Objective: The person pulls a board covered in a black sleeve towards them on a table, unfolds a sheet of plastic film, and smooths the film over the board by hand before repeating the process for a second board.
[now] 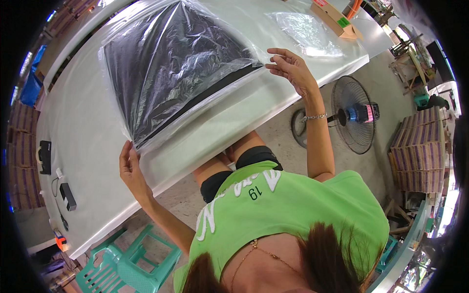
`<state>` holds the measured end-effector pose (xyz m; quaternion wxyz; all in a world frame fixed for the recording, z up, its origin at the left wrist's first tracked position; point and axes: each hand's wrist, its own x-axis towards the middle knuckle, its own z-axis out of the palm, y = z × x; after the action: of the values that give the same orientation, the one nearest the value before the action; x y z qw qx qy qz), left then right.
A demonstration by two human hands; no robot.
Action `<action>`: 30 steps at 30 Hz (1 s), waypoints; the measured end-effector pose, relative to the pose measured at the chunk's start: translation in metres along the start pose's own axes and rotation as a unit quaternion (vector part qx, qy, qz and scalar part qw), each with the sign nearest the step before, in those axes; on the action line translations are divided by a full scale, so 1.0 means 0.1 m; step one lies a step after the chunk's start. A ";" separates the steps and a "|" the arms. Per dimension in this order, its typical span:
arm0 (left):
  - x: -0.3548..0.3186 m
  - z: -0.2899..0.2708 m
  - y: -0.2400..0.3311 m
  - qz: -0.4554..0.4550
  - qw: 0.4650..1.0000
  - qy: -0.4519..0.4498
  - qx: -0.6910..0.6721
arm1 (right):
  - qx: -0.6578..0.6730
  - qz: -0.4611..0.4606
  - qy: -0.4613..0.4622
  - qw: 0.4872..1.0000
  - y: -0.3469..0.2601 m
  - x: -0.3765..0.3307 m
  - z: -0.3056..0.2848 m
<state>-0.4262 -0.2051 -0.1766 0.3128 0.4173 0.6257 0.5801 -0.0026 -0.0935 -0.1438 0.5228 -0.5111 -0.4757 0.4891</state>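
Where the bag [176, 63] lies flat on the white bench [97, 141], both hands are at its near edge. The bag is clear plastic over a dark folded sheet, set diagonally. The left hand [131, 168] pinches the bag's near corner, its grip closed on the plastic. The right hand [292, 68] is at the bag's opposite corner, fingers spread and loosely curled, grip open, fingertips touching or just clear of the film; which, I cannot tell. Beyond the bag lie a crumpled clear film [308, 31] and a cardboard box [337, 18].
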 end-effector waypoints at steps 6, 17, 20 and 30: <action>-0.02 0.05 0.03 -0.003 1.000 0.015 0.001 | -0.068 -0.005 -0.004 0.998 -0.02 0.04 0.02; -0.01 0.07 -0.02 0.000 1.000 0.027 0.000 | -0.019 0.033 -0.001 0.999 -0.03 0.05 0.02; -0.01 0.05 -0.04 0.002 1.000 0.027 -0.002 | -0.002 0.038 -0.004 0.999 -0.05 0.03 0.00; -0.02 0.09 -0.04 0.002 0.999 0.034 -0.003 | 0.053 0.040 -0.020 0.998 0.02 0.05 -0.07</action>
<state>-0.4185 -0.2028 -0.1823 0.2913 0.3979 0.6329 0.5969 0.0042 -0.0895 -0.1460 0.5197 -0.4912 -0.4383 0.5445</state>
